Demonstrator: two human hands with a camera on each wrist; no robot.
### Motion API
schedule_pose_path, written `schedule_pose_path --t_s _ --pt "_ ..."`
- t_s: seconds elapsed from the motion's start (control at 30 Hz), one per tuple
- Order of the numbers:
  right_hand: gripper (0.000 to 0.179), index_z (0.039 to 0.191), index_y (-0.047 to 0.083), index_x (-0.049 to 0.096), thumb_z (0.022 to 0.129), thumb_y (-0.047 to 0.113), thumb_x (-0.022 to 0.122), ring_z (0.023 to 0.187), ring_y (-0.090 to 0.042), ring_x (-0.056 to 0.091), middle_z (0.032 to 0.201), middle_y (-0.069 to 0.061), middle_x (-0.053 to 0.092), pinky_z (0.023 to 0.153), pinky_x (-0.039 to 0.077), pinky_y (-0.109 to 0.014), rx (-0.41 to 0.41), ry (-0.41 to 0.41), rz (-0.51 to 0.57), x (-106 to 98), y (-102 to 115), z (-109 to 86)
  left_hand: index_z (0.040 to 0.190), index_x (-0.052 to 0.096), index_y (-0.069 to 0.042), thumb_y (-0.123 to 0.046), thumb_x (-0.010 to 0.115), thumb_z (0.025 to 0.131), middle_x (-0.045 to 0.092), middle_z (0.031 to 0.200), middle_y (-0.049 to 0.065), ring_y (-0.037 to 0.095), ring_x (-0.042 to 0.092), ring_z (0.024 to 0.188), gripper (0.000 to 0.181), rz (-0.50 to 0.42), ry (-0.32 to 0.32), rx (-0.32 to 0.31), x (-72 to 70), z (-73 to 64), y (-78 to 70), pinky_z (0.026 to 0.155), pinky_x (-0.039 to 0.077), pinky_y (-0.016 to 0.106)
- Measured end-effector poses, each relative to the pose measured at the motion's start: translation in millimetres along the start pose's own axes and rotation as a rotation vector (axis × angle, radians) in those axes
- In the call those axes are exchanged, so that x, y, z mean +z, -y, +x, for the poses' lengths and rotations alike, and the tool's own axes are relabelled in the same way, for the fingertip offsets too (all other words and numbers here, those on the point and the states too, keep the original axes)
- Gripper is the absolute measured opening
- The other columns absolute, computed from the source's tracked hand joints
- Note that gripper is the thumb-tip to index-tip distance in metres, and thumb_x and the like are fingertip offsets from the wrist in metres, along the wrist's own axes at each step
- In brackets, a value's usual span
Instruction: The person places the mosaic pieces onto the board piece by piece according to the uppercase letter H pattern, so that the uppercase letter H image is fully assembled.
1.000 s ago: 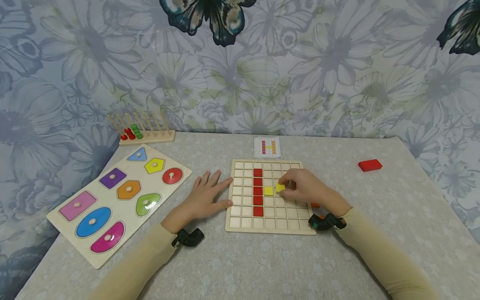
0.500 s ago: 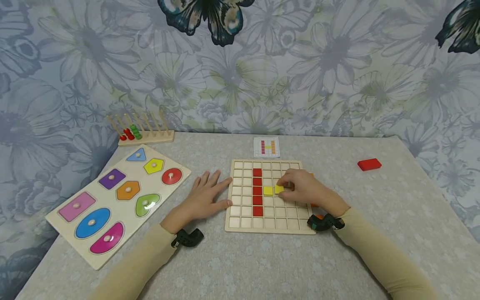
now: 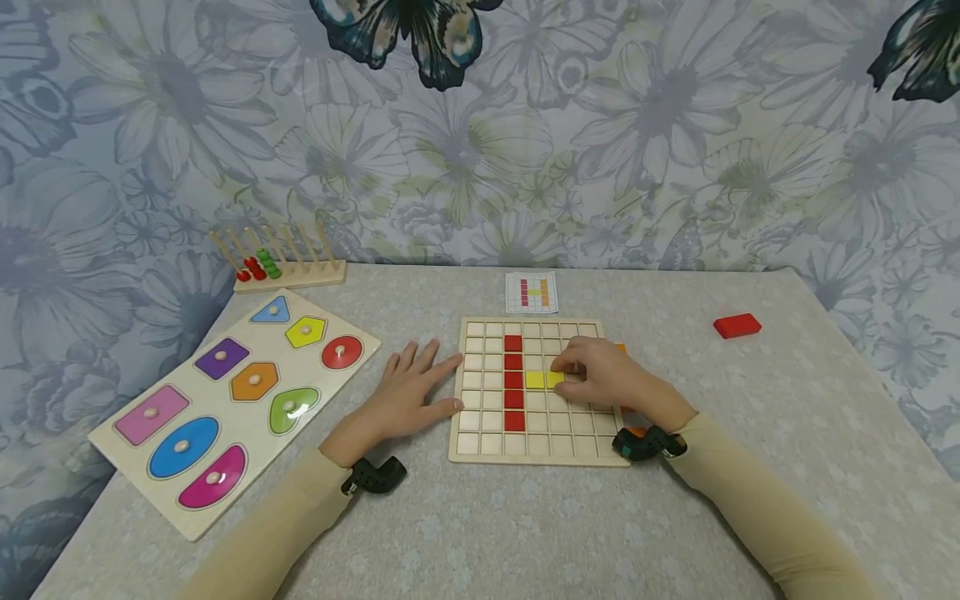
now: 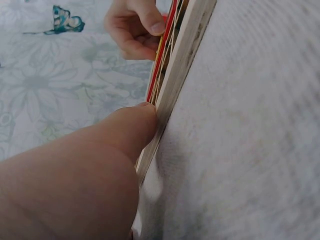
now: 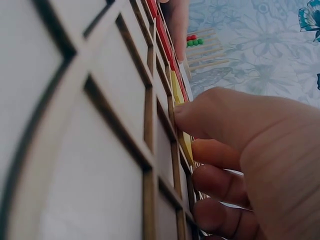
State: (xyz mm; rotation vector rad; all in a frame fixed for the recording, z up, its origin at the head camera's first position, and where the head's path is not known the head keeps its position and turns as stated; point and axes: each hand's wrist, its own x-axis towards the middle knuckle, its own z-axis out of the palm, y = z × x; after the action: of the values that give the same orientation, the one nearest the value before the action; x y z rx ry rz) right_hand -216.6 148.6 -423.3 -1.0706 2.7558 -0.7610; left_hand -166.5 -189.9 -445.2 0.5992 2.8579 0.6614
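A wooden grid board [image 3: 538, 446] lies on the table, with a column of several red square tiles [image 3: 513, 362] in its cells. To the right of that column sits one yellow square tile [image 3: 535, 380]. My right hand [image 3: 603, 375] pinches a second yellow tile [image 3: 554, 379] between thumb and fingers, in the cell beside the first. The right wrist view shows this yellow tile [image 5: 186, 146] low against the grid, under the fingertips. My left hand [image 3: 405, 392] lies spread on the table, its thumb and index finger touching the board's left edge.
A shape puzzle [image 3: 258, 408] with knobbed pieces lies at left, a peg stand [image 3: 296, 275] with red and green beads behind it. Behind the grid is a pattern card [image 3: 531, 292]. A red block [image 3: 737, 326] lies at right. Orange pieces [image 3: 637, 432] are partly hidden by the right arm.
The second yellow tile has gone from tilted and apart to lying beside the first one, with my right hand moving slightly left and down. The left hand stays in place.
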Motion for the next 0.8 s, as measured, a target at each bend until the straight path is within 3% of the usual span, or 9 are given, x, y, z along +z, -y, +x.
schedule_pose_path --t_s 0.8 --pt "0.021 0.104 0.012 0.078 0.084 0.02 0.08 0.073 -0.008 0.048 0.089 0.002 0.066 0.067 0.043 -0.024 -0.004 0.003 -0.011 0.6 -3.1 0.0 0.159 0.038 -0.019 -0.049 0.062 0.097 0.019 0.168 0.027 0.057 0.006 0.154 0.073 0.001 -0.003 0.011 0.0 0.2 0.2 0.119 0.008 0.075"
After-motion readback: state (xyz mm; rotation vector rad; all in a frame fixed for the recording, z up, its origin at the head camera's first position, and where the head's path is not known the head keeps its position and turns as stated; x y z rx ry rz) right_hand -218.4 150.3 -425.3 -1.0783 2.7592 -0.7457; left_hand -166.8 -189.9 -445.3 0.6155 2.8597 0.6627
